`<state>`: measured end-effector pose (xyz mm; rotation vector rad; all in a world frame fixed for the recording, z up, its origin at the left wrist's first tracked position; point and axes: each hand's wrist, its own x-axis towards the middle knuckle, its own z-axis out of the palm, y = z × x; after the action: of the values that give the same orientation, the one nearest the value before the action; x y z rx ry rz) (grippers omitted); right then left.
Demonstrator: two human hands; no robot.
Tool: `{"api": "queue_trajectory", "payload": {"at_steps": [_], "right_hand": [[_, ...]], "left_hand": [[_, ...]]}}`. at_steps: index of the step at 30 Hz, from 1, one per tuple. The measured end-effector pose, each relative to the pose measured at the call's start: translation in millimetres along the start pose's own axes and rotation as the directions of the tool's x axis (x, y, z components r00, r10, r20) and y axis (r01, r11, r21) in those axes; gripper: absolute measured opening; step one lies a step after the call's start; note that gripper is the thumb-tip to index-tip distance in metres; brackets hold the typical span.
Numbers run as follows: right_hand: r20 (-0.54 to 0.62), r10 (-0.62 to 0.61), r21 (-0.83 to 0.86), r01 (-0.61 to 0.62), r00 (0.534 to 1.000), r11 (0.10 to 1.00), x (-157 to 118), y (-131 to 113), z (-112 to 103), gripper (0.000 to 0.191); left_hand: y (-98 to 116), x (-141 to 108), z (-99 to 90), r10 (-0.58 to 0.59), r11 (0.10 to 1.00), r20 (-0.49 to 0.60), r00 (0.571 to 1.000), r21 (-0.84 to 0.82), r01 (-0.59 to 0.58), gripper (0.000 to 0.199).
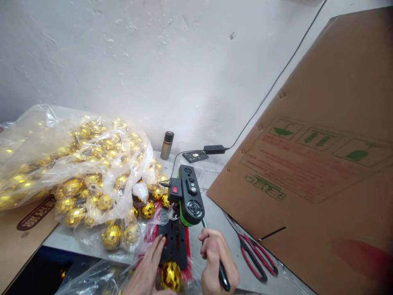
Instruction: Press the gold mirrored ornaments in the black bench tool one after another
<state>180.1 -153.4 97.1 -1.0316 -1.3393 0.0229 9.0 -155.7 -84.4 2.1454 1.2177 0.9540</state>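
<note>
Ahead of you rises a pale wall (172, 73) with chipped, flaking paint. On your right, a big cardboard box (319, 110) leans across the view, printed with green handling symbols and red lines too blurred to read. By its base, red-and-black-handled scissors (258, 256) lie on the grey bench (213, 209), handles toward you. Near the wall you have an upright brownish bottle (166, 146) with a black cap, then a dark patterned phone (194, 156) lying flat, and just beside it a black power adapter (214, 149), its cord (281, 71) climbing to your upper right. At your lower left sits brown cardboard (18, 250) bearing a dark label.
</note>
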Motion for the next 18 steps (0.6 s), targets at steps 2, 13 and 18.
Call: {"api": "queue_trajectory", "payload": {"at_steps": [2,13,18], "right_hand": [[-0.016,-0.021,0.002,0.021,1.000,1.000,-7,3,2,0.038],[0.040,-0.035,-0.008,0.036,0.999,0.999,-16,9,-3,0.034],[0.017,0.004,0.027,-0.005,1.000,1.000,2,-3,0,0.036]], "left_hand": [[3,13,-20.5,-0.007,0.997,-0.112,0.994,0.077,0.016,0.069],[1,130,-72.9,-0.349,0.832,0.060,0.935,0.480,0.279,0.050],[15,121,-93.6,-0.356,0.934,0.007,0.935,0.022,0.355,0.053]]}}
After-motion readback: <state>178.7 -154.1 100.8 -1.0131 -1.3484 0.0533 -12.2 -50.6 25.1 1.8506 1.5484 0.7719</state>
